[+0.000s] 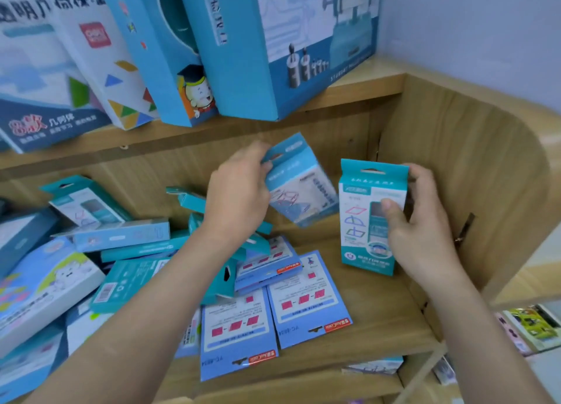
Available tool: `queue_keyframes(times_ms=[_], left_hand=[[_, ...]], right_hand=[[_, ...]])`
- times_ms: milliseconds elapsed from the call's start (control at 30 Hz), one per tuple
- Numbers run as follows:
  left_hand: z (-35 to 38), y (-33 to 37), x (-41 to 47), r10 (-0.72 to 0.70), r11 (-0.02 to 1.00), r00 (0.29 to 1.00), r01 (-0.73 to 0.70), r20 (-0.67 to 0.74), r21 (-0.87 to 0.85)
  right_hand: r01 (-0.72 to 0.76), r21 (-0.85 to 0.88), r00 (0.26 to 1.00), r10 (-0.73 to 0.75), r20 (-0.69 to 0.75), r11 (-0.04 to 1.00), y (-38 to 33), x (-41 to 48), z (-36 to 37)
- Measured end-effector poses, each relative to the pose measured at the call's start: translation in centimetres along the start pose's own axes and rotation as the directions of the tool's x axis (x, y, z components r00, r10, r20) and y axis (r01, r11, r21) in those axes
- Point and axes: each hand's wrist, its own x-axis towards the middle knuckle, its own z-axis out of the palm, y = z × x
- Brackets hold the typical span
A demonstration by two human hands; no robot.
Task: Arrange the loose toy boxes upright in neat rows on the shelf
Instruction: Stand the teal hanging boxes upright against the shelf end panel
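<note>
My right hand (422,230) grips a teal and white toy box (368,218) that stands upright near the right end of the wooden shelf (373,306). My left hand (239,191) holds a second teal toy box (300,188) tilted in the air just left of the upright one. Below and to the left, several loose teal boxes (127,236) lie in a jumbled pile. Flat blue card packs (306,297) lie on the shelf board under my left arm.
The shelf's wooden side wall (455,166) stands close behind my right hand. Large blue boxes (273,48) lean on the shelf above. A light blue box with a cartoon bear (45,285) lies at the left. More packs (534,324) sit lower right.
</note>
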Motion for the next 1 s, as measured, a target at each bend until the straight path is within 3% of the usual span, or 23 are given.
queue_keyframes(times_ms=[200, 433, 533, 667, 833, 1000], left_hand=[[-4.3, -0.4, -3.2, 0.110, 0.994, 0.994, -0.110, -0.027, -0.018], [-3.0, -1.5, -6.1, 0.129, 0.990, 0.966, -0.115, 0.222, -0.076], [-1.3, -1.5, -6.5, 0.101, 0.995, 0.925, -0.100, 0.367, -0.021], [-0.4, -1.6, -5.9, 0.051, 0.995, 0.914, -0.080, 0.402, 0.057], [-1.0, -1.1, -5.5, 0.101, 0.994, 0.909, -0.105, 0.405, -0.013], [-0.3, -0.3, -5.9, 0.151, 0.987, 0.884, -0.156, 0.442, -0.026]], right_hand=[[0.019, 0.096, 1.000, -0.020, 0.002, 0.995, -0.1, 0.5, 1.0], [-0.025, 0.193, 0.995, 0.006, 0.098, 0.981, 0.1, 0.7, 2.1], [-0.054, 0.209, 0.987, 0.020, 0.162, 0.976, 0.3, 0.6, 2.0], [-0.119, 0.211, 0.976, 0.075, 0.205, 0.970, 1.3, 0.2, 2.3], [-0.220, 0.255, 0.975, 0.220, 0.027, 0.942, 2.1, -0.2, 2.7], [-0.189, 0.165, 0.979, 0.198, -0.040, 0.968, 1.6, -0.3, 2.4]])
